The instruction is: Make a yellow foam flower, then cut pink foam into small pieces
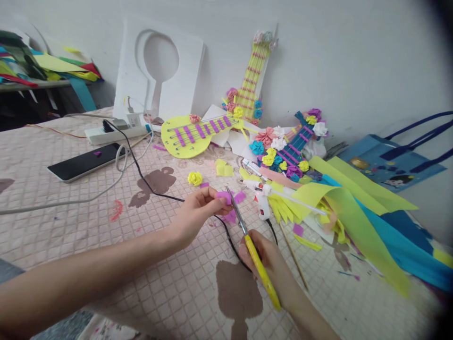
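My left hand (pixel 198 212) pinches a small magenta paper piece (pixel 224 197) between thumb and fingers. My right hand (pixel 267 262) grips yellow-handled scissors (pixel 256 259), whose metal blades point up and left and meet the magenta piece. More magenta scraps (pixel 231 216) lie just below the blades on the pink quilted cover. A white glue gun (pixel 262 204) with a red light lies right of the blades.
A black cable (pixel 148 182) runs under my hands. A phone (pixel 87 161) and a power strip (pixel 109 134) lie at the back left. Yellow foam guitars (pixel 198 133) with paper roses, green and blue sheets (pixel 357 212), a blue bag (pixel 385 163) and a wooden stick (pixel 293 259) fill the right.
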A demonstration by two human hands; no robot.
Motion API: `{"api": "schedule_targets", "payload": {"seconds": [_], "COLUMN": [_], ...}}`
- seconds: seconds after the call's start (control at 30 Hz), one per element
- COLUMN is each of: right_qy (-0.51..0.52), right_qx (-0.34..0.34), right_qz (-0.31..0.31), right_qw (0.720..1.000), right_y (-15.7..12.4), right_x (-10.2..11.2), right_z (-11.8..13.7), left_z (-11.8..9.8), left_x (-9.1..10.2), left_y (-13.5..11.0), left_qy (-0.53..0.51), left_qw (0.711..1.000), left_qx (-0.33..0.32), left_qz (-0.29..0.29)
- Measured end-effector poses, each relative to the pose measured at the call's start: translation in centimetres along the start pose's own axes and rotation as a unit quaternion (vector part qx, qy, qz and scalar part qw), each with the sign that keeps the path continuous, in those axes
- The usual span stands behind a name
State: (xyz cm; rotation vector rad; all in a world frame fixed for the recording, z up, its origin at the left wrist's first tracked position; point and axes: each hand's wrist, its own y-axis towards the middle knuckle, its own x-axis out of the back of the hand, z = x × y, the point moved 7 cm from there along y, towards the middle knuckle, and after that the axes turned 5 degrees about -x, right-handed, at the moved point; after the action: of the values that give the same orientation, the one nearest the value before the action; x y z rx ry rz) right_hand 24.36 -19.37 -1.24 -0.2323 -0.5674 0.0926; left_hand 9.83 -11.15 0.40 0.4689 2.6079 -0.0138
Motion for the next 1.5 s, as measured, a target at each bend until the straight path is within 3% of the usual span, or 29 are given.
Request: {"api": "schedule_targets", "payload": {"seconds": [0.53,0.63,0.7,0.77,0.87,0.97,1.1,1.2,1.27,1.4,1.5], "right_qy": [0.027,0.042,0.054,0.063,0.065,0.055,0.049,0.059,0.061,0.058,0.056], "right_qx": [-0.013,-0.011,-0.010,-0.009,-0.004,-0.005,-0.012,-0.009,-0.007,-0.007,-0.006], "right_qz": [-0.007,-0.007,-0.012,-0.018,-0.018,-0.015,-0.016,-0.016,-0.015,-0.014,-0.014], "right_qw": [1.000,0.999,0.998,0.998,0.998,0.998,0.999,0.998,0.998,0.998,0.998], "right_y": [0.2,0.2,0.2,0.2,0.2,0.1,0.1,0.3,0.4,0.6,0.6], "right_x": [-0.2,-0.1,0.1,0.2,0.3,0.4,0.5,0.5,0.5,0.4,0.4], "right_z": [-0.7,-0.7,-0.7,-0.8,-0.9,-0.8,-0.7,-0.7,-0.8,-1.1,-1.2], "left_z": [0.0,-1.1,-2.3,-3.4,-4.7,-4.5,-3.4,-4.1,-4.3,-2.4,-0.8], "left_x": [-0.2,0.3,1.4,2.5,4.1,4.6,4.5,4.3,3.6,1.8,1.3], "left_y": [0.0,0.8,1.9,3.2,4.7,5.3,5.5,5.3,5.1,4.7,4.5], "left_qy": [-0.004,0.037,0.123,0.265,0.484,0.581,0.667,0.704,0.706,0.691,0.712], "left_qw": [1.000,0.999,0.991,0.962,0.865,0.796,0.731,0.693,0.680,0.675,0.645], "left_qx": [-0.008,-0.024,-0.046,-0.064,-0.131,-0.163,-0.133,-0.155,-0.195,-0.225,-0.217], "left_qz": [0.005,0.007,0.006,0.025,0.024,0.044,0.057,0.012,0.018,0.128,0.172]}}
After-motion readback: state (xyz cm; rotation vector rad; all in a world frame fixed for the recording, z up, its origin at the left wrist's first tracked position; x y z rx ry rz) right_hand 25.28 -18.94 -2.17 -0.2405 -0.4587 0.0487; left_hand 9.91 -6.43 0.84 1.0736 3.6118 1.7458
